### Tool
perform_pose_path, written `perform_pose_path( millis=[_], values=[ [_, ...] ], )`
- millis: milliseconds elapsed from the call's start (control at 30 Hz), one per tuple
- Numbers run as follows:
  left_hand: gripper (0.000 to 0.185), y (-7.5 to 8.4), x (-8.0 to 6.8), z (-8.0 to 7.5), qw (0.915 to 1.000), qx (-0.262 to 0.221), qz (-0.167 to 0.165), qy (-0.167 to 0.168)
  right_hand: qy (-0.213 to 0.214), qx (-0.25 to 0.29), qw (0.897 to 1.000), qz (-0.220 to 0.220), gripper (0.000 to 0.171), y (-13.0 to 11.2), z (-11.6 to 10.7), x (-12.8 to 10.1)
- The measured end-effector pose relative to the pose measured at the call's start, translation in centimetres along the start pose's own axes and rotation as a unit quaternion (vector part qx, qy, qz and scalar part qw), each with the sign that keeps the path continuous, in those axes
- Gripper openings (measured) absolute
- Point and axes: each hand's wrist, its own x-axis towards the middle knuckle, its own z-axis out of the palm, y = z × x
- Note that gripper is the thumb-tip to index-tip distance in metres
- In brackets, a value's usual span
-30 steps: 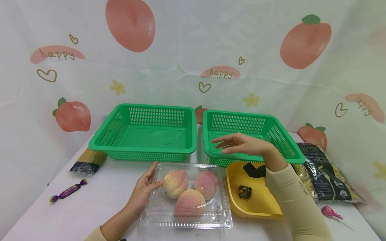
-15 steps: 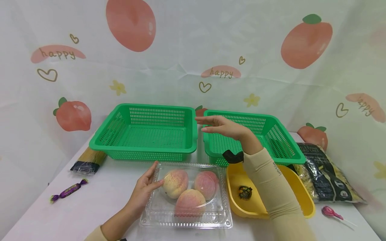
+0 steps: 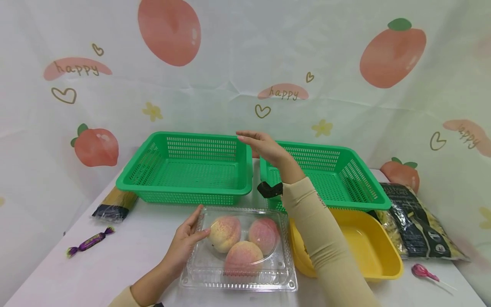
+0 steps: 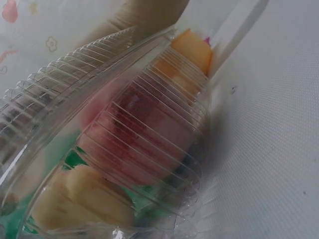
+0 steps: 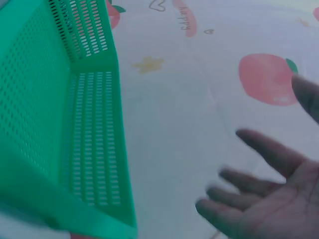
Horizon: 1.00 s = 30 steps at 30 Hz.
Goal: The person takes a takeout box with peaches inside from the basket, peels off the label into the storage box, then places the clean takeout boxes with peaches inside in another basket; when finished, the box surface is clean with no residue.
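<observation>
A white counter (image 3: pixel 126 256) carries two green plastic baskets with slotted walls, the left basket (image 3: pixel 188 168) and the right basket (image 3: pixel 330 179) side by side at the back. In front of the right one sits one smooth yellow tray (image 3: pixel 368 251) with rounded corners, and beside that lies one crinkly dark bag of pasta (image 3: pixel 418 226). Near the front stands one clear ribbed clamshell box (image 3: pixel 238 251), its lid closed over three round pink-and-cream peaches (image 3: pixel 243 256). The left hand (image 3: pixel 186 243) rests against the box's left side, fingers straight along the wall and thumb on the lid. The right hand (image 3: pixel 262 147) hovers flat and spread, holding nothing, above the gap between the baskets. One sleeve of spaghetti (image 3: pixel 113 204), one purple wrapped candy (image 3: pixel 89 242) and one pink lollipop (image 3: pixel 422 271) lie at the edges.
</observation>
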Motion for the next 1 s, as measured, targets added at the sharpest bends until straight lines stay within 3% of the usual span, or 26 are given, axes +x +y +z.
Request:
perform_pose_path(
  millis=[233, 500, 767, 1000],
  values=[
    [0.074, 0.0, 0.0, 0.0, 1.0000, 0.001, -0.002, 0.004, 0.069, 0.086, 0.993, 0.048, 0.050, 0.8, 0.6, 2.2],
    [0.074, 0.0, 0.0, 0.0, 0.9999, 0.003, -0.005, 0.011, 0.099, 0.183, 0.976, 0.067, 0.061, 2.8, 0.7, 4.3],
    [0.074, 0.1, -0.1, 0.2, 0.9999, 0.002, 0.007, 0.010, 0.149, 0.165, 0.965, 0.137, 0.062, 4.6, 0.9, 5.7],
    [0.073, 0.0, -0.2, 0.2, 0.9999, 0.000, 0.007, 0.015, 0.123, 0.101, 0.976, 0.151, 0.057, 5.5, 1.0, 6.0]
  ],
)
